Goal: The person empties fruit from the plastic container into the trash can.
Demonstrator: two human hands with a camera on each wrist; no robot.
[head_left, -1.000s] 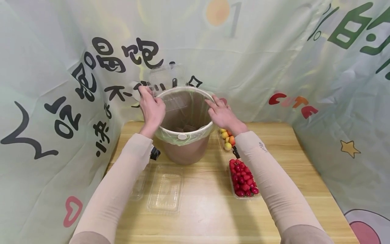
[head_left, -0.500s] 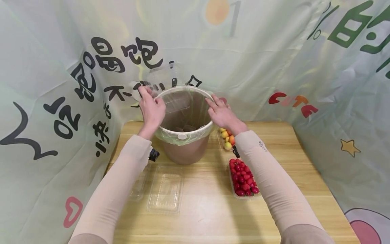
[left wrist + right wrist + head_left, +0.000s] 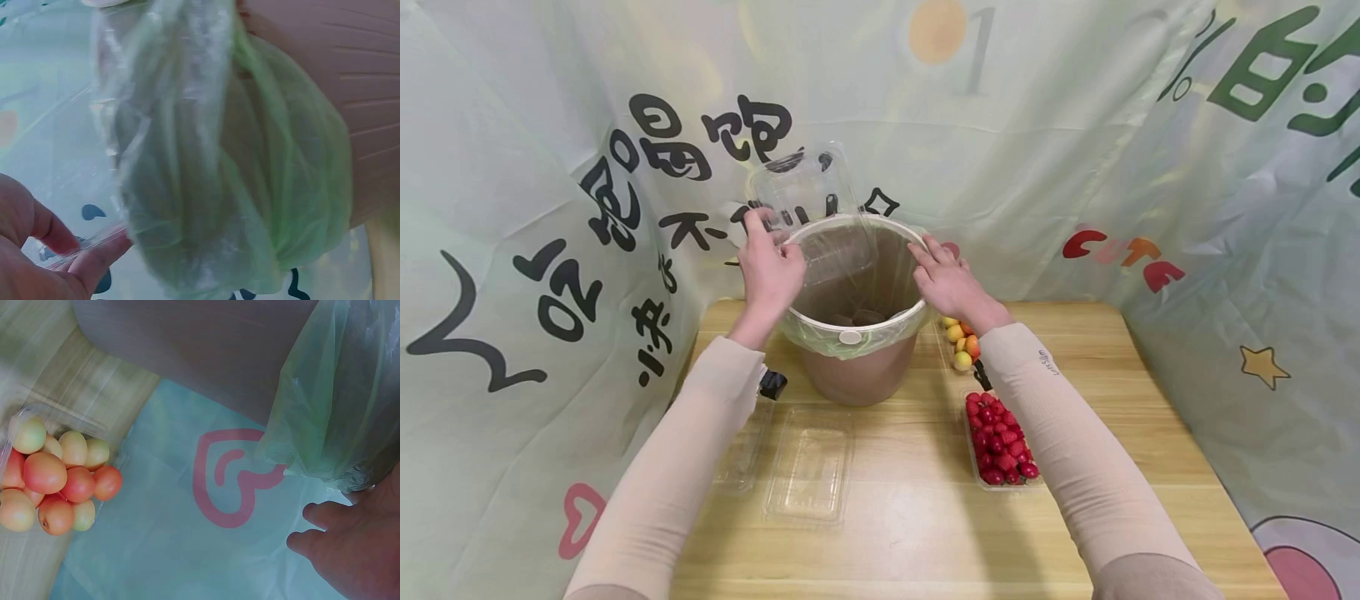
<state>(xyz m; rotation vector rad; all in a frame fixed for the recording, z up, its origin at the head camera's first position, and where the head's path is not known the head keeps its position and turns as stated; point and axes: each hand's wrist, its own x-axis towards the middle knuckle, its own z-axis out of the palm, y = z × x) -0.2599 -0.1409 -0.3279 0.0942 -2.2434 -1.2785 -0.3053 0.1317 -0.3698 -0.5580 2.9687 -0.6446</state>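
Observation:
In the head view a clear plastic clamshell container (image 3: pixel 805 179) stands unfolded over the left rim of a brown trash bin (image 3: pixel 859 371). My left hand (image 3: pixel 769 265) pinches the container's edge between thumb and fingers, as the left wrist view also shows. Part of the container hangs inside the bin's mouth. A pale green bag (image 3: pixel 181 156) lines the bin and folds over its rim. On the rim's right side rests my right hand (image 3: pixel 951 283), with fingers extended. Its fingertips (image 3: pixel 306 540) lie next to the bag in the right wrist view. Dark brown shapes (image 3: pixel 867 317) lie inside the bin.
A clear box of red fruit (image 3: pixel 1002 442) stands on the wooden table (image 3: pixel 917 517) under the right forearm. Behind it is a box of yellow and orange fruit (image 3: pixel 53 475). An empty clear container (image 3: pixel 808 475) lies front left. Printed cloth (image 3: pixel 1015 167) surrounds the table.
The clear container has risen a little and turned, showing more of its face. My left hand's fingers have shifted slightly on its edge. My right hand stays on the rim.

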